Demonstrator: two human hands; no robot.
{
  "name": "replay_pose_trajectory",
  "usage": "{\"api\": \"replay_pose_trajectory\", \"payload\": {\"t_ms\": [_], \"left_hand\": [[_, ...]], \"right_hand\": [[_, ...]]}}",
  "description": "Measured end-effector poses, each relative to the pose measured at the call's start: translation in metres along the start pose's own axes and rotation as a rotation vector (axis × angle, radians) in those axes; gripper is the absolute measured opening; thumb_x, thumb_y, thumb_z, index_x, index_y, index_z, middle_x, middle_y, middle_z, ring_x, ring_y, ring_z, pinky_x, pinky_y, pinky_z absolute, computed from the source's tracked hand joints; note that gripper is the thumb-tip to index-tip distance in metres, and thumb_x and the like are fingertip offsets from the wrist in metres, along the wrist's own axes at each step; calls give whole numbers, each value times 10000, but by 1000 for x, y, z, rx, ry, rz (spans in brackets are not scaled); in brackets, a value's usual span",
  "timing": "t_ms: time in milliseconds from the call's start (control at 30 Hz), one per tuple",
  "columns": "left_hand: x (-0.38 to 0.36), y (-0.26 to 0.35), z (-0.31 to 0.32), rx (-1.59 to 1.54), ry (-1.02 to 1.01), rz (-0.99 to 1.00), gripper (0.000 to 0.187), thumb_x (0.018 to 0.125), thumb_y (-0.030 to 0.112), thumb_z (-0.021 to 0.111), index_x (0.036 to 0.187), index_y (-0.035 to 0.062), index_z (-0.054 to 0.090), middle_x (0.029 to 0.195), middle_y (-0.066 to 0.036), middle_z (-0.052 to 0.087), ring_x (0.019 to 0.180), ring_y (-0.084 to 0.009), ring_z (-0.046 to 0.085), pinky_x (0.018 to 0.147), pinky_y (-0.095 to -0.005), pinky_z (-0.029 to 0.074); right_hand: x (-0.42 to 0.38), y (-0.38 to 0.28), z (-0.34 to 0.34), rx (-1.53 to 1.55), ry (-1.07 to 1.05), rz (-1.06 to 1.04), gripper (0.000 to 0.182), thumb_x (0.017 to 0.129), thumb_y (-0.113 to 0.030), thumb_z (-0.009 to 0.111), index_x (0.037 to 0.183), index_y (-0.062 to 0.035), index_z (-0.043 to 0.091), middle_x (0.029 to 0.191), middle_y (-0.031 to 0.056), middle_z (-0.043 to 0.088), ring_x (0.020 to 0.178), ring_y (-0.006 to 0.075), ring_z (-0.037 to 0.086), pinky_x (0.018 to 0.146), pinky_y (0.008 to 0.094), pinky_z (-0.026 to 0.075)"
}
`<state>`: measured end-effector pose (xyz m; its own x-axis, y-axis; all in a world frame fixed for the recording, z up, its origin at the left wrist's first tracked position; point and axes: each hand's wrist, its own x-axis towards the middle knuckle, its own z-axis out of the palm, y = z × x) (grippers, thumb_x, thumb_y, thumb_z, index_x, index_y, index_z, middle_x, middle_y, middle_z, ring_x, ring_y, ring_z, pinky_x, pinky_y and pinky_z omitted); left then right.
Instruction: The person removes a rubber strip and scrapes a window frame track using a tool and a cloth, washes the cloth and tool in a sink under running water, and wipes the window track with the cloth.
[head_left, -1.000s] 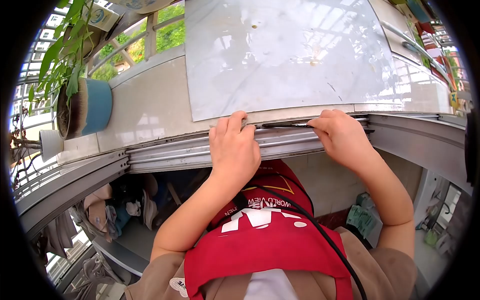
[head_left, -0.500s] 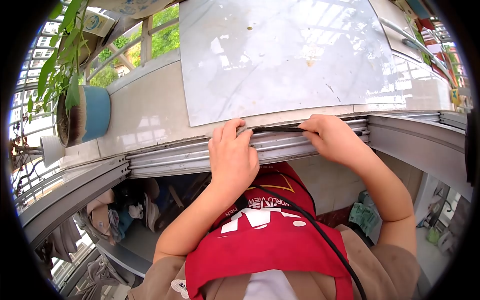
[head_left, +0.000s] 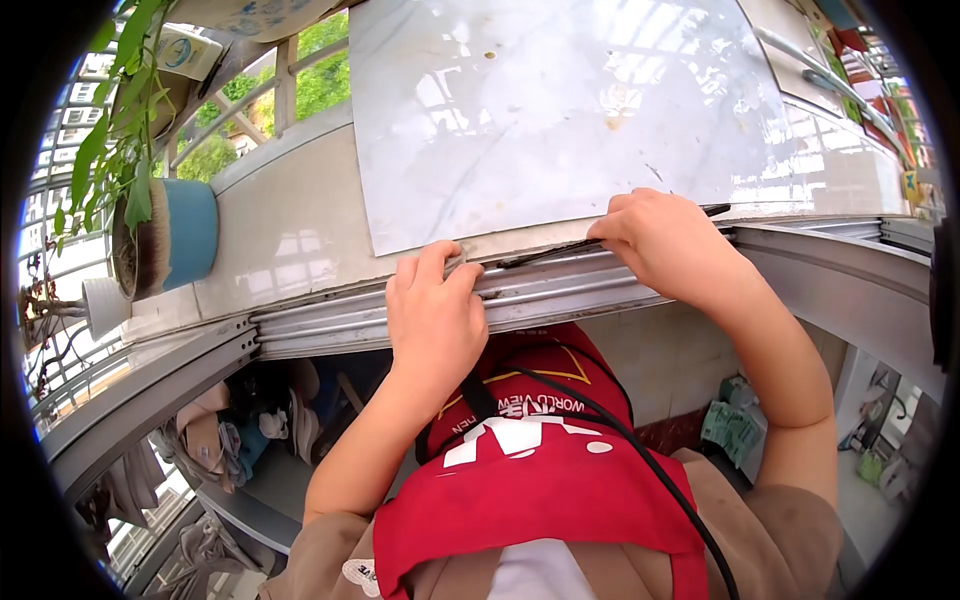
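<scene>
A slim, dark, stick-like tool (head_left: 545, 255) is pinched in my right hand (head_left: 672, 245). It slants across the window track (head_left: 330, 318), with its lower tip near my left hand and its other end sticking out past my right knuckles. My left hand (head_left: 437, 318) is closed in a pinch at the track's far edge. A small greyish bit shows at those fingertips, too small to name. The metal track has several parallel ridges, with dark grime along its far side.
Beyond the track lies a tiled sill (head_left: 285, 225) with a large glossy marbled panel (head_left: 560, 120) on it. A blue-rimmed plant pot (head_left: 190, 235) and a small white pot (head_left: 105, 305) stand at left. A black cable (head_left: 650, 465) crosses the red apron (head_left: 540, 500).
My right hand has moved up and away from the track, tilting the dark tool so its right end is raised. My left hand has shifted slightly left, still pinched.
</scene>
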<state>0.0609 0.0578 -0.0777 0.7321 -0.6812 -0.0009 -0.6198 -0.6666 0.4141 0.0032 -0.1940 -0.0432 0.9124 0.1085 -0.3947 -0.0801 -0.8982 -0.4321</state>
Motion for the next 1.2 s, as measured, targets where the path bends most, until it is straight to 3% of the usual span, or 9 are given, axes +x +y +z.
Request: {"api": "replay_pose_trajectory", "payload": {"t_ms": [133, 333, 667, 733, 867, 933, 1033, 1133, 1200], "left_hand": [[-2, 4, 4, 22, 1, 25, 285, 688, -34, 602, 948, 33, 697, 1138, -104, 580, 990, -310, 531, 826, -409, 429], [-4, 10, 9, 1, 23, -5, 292, 685, -30, 610, 965, 0, 689, 1142, -98, 582, 965, -300, 531, 813, -404, 430], [-9, 0, 4, -104, 103, -38, 282, 686, -65, 556, 915, 32, 689, 1085, -85, 615, 950, -297, 531, 820, -385, 430], [-12, -7, -1, -139, 162, -101, 251, 698, -96, 524, 855, 33, 671, 1055, -96, 622, 916, -294, 525, 804, -364, 436], [-19, -19, -1, -149, 247, -107, 225, 692, -71, 537, 842, 37, 665, 1041, -87, 614, 872, -288, 530, 769, -390, 435], [-21, -20, 0, -156, 270, -112, 225, 693, -69, 538, 842, 42, 665, 1042, -85, 612, 874, -288, 531, 770, -390, 435], [-22, -17, 0, -159, 296, -139, 221, 699, -54, 555, 849, 54, 676, 1046, -80, 608, 886, -288, 537, 772, -393, 437], [-20, -16, -2, -149, 263, -125, 176, 735, 10, 614, 889, 53, 687, 1054, -80, 605, 897, -291, 547, 781, -388, 448], [-20, -17, -8, -202, 275, -119, 166, 770, 54, 637, 929, 46, 684, 1056, -88, 602, 908, -291, 559, 781, -385, 458]], "right_hand": [[0, -2, 10, 38, 82, -63, 161, 809, -57, 562, 884, -61, 705, 804, 142, 638, 845, 337, 613, 723, 432, 503], [-25, -11, 33, -143, 338, -183, 300, 784, -1, 594, 1065, -58, 684, 854, 55, 595, 796, 257, 554, 730, 388, 462], [-17, -1, 41, 58, 208, -141, 302, 735, -26, 621, 1027, -71, 687, 899, 48, 604, 864, 238, 567, 746, 358, 451], [-20, -12, 41, -221, 362, -206, 277, 706, -52, 624, 974, -62, 692, 868, 48, 591, 843, 234, 567, 715, 358, 454], [-17, -12, 53, -299, 533, -296, 320, 679, -73, 625, 990, -55, 698, 875, 42, 589, 805, 228, 562, 681, 342, 444], [-21, -2, 52, -229, 837, -413, 411, 667, -88, 630, 1069, -41, 697, 875, 45, 595, 780, 218, 554, 673, 323, 430], [-27, -7, 39, -27, 1107, -220, 377, 744, 46, 628, 1111, -16, 690, 853, 69, 618, 770, 221, 559, 682, 330, 445], [-34, -15, 41, 169, 752, -83, 334, 812, 76, 596, 1125, -10, 674, 887, 102, 630, 790, 246, 577, 708, 338, 465], [-31, -27, 43, 321, 688, -69, 318, 830, 62, 589, 1130, -10, 668, 904, 118, 629, 811, 259, 585, 725, 338, 472]]}}
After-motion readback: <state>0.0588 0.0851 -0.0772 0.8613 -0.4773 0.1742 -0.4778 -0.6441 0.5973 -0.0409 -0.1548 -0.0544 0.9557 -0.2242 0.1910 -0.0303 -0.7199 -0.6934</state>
